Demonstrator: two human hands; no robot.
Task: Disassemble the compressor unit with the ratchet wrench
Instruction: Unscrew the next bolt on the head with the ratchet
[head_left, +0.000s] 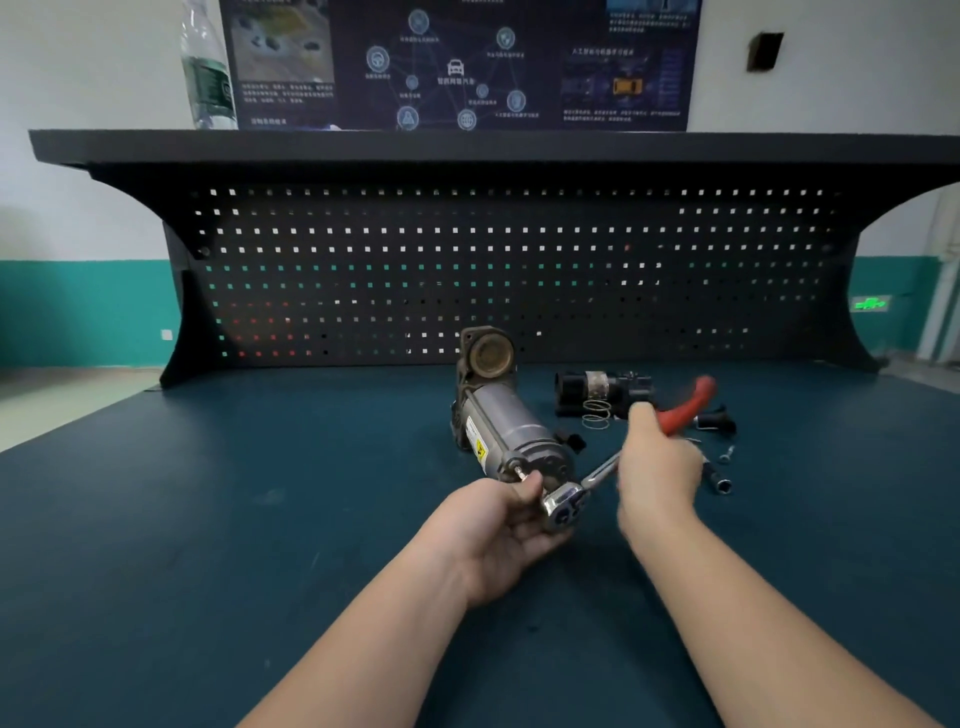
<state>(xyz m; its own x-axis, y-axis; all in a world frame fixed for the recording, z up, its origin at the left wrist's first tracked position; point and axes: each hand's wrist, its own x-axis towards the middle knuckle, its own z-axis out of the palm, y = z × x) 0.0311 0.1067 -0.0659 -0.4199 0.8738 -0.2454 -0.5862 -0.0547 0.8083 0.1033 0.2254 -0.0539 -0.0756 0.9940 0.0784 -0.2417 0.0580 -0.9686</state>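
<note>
On a dark teal workbench (208, 519), in front of a black pegboard back panel (467, 270), a person works on a grey compressor unit (506, 431) lying on its side near the bench's middle, its round rusty end cap toward the panel and its near end toward the camera. At far left, up on the shelf (363, 148) above the panel, stands a clear plastic water bottle (207, 73), beside a dark wall poster (457, 62) of diagrams. The left hand (511, 525) is curled around the chrome head of the ratchet wrench (597, 478), which sits against the near end of the compressor — just beside a small protruding bolt (518, 471). The wrench's shaft runs up and to the right into the right hand (657, 467), which is wrapped around the red handle; the handle's tip sticks out beyond the knuckles. This hand is blurred. Behind it on the bench lie a black cylindrical part (597, 389) and a loose wire spring (596, 414) touching its front edge. Farther right — near the red handle — rest a small black piece (719, 420), a screw (726, 454) and a chrome socket (719, 482). At the far right, a green exit sign (870, 303) glows on the wall.
</note>
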